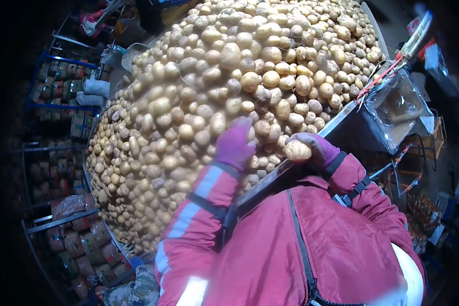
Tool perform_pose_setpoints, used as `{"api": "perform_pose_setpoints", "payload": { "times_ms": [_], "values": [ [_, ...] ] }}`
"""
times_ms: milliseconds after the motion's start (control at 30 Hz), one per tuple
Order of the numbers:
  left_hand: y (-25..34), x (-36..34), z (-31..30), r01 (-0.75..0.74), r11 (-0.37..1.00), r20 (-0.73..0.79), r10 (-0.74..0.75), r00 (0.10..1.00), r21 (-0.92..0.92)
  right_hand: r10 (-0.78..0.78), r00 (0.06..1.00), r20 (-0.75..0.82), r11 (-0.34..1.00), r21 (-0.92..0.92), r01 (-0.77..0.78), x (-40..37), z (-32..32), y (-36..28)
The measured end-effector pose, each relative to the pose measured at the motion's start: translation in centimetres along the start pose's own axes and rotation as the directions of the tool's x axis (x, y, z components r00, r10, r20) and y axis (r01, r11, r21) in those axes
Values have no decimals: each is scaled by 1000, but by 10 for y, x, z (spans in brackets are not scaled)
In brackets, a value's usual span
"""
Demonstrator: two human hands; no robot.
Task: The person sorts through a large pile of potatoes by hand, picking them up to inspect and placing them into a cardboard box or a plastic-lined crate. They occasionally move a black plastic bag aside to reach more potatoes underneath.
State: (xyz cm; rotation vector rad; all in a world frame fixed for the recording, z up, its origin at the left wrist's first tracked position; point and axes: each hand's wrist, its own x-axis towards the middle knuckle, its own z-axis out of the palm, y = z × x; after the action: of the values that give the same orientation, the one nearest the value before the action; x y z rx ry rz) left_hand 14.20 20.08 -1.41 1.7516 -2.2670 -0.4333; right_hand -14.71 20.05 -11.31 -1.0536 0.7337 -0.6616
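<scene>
Potatoes (pixel 153 137) lie heaped in a large pile in front of me. My right hand (pixel 321 148), in a purple glove with a paler palm, grips a potato (pixel 298 151) above the near edge of the pile. To its left, my left hand (pixel 233 144), also in a purple glove, reaches over the potatoes. Its fingers and thumb look apart, though they are somewhat blurred. The potatoes beside it partly hide the fingertips.
A metal edge (pixel 336 122) bounds the pile beside my body. An open box lined with clear plastic (pixel 392 109) stands at the right. Shelves with packed bags (pixel 81 245) line the left. Someone's camouflage-patterned clothing (pixel 132 293) shows at lower left.
</scene>
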Motion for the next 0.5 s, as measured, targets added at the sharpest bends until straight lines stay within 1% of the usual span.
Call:
{"api": "perform_pose_setpoints", "payload": {
  "times_ms": [33,67,100,133,167,200,267,300,333,367,400,433,467,500],
  "values": [
    [-6,2,-2,-29,997,-24,27,999,-67,-81,996,27,983,-165,85,1,1,-4],
    [0,4,-15,115,913,46,-106,993,-390,-166,983,77,922,-342,182,-1,8,-17],
    [8,4,-29,263,710,161,-209,965,-654,-249,960,126,820,-501,278,-4,15,-30],
    [7,5,-36,335,523,257,-218,942,-784,-185,976,114,881,-421,216,-5,17,-33],
    [11,7,-47,407,308,350,-226,909,-860,-123,987,107,929,-337,152,-5,15,-36],
    [23,8,-57,470,338,401,-256,880,-816,-104,990,93,944,-303,128,-6,14,-40],
    [25,6,-45,397,344,363,-163,918,-851,-105,992,76,972,-204,118,-10,16,-50],
    [26,7,-37,353,291,348,-68,935,-889,-103,992,70,984,-139,112,-13,17,-55],
    [21,9,-20,340,426,348,-62,935,-838,-81,992,96,996,-31,84,-14,16,-58],
    [40,12,-22,407,375,447,24,894,-833,-58,991,121,996,75,49,-14,16,-62],
    [64,24,-12,440,331,499,116,859,-835,12,993,121,966,257,-43,-27,2,-70],
    [88,34,-3,479,293,544,206,813,-827,71,976,207,933,332,-138,-27,-7,-62],
    [102,41,1,472,356,566,232,791,-807,84,986,142,931,343,-129,-42,-11,-77],
    [110,49,9,427,445,573,272,773,-787,19,992,121,962,269,-52,-51,-23,-67]
  ]
}}
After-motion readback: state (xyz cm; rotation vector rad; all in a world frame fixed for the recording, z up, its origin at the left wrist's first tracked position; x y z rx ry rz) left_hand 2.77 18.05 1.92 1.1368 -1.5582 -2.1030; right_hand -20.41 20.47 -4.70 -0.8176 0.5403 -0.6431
